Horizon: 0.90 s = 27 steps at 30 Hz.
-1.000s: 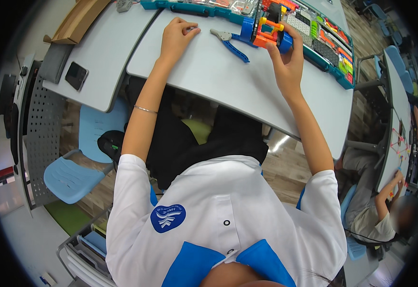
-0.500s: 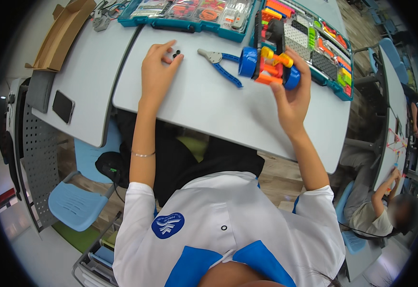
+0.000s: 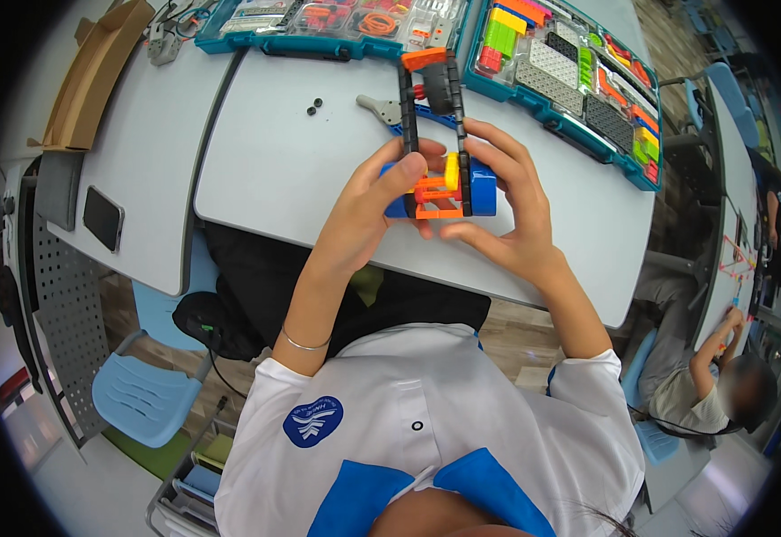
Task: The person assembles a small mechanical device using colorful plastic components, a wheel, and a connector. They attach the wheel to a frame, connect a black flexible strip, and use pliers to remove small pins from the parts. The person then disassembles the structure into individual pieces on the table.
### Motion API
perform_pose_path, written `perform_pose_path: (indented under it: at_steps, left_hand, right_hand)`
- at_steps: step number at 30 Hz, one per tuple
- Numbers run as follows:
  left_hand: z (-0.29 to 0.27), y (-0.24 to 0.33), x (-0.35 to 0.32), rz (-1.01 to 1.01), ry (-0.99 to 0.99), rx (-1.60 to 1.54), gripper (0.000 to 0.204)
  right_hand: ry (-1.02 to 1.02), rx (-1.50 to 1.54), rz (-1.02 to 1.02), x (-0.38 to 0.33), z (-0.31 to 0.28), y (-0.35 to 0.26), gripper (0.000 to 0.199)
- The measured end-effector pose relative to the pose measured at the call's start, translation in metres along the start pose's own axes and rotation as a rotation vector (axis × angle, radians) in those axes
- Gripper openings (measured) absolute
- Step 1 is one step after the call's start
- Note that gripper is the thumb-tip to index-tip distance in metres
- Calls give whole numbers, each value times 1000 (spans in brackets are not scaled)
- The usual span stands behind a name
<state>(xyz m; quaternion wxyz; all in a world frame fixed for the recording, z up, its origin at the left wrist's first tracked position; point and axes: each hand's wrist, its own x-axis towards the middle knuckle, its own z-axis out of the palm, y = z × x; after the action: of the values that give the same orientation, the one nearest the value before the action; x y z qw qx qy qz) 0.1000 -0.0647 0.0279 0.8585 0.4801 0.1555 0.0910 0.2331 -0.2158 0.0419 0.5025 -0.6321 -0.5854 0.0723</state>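
Observation:
Between my hands is a toy vehicle model [image 3: 441, 190] built of plastic pieces, with two black side beams, orange and yellow parts, blue wheels and a dark wheel at its far end. My left hand [image 3: 364, 208] grips its left side, the thumb lying over the left beam. Around the right blue wheel curls my right hand [image 3: 520, 201], fingers against the right beam and thumb below the wheel. Pliers [image 3: 387, 110] with a grey head and blue handles lie behind the model, partly hidden by it. To their left rest two small black round pieces [image 3: 314, 107].
Two teal cases of sorted building parts stand at the back, a left case [image 3: 341, 52] and a right case [image 3: 534, 109]. On the left table are a phone [image 3: 103, 217] and an open cardboard box [image 3: 95, 85]. Another person [image 3: 699, 385] sits at the far right.
My right hand has brought the model left and nearer, turning its far end away from me. My left hand has left the small black pieces and taken hold of the model.

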Motion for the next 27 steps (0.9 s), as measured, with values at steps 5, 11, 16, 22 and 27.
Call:
perform_pose_path:
  at_steps: [5, 11, 16, 22, 27]
  left_hand:
    - [-17, -5, -11, -39, 43, -205, 38]
    - [-24, -11, -34, -60, 211, -356, 43]
    - [-47, -5, -63, 84, 313, -470, 54]
    - [-54, 4, -89, 286, 402, -454, 53]
    - [-61, 8, -106, 402, 469, -481, 55]
  right_hand:
    - [-110, 53, 90, 1, -4, -5, 70]
    - [-71, 41, 3, 0, -1, -17, 62]
    - [139, 16, 32, 4, -7, -3, 61]
    - [-154, -181, -84, 44, 30, 8, 57]
    - [-209, -167, -240, 114, 108, 41, 52]
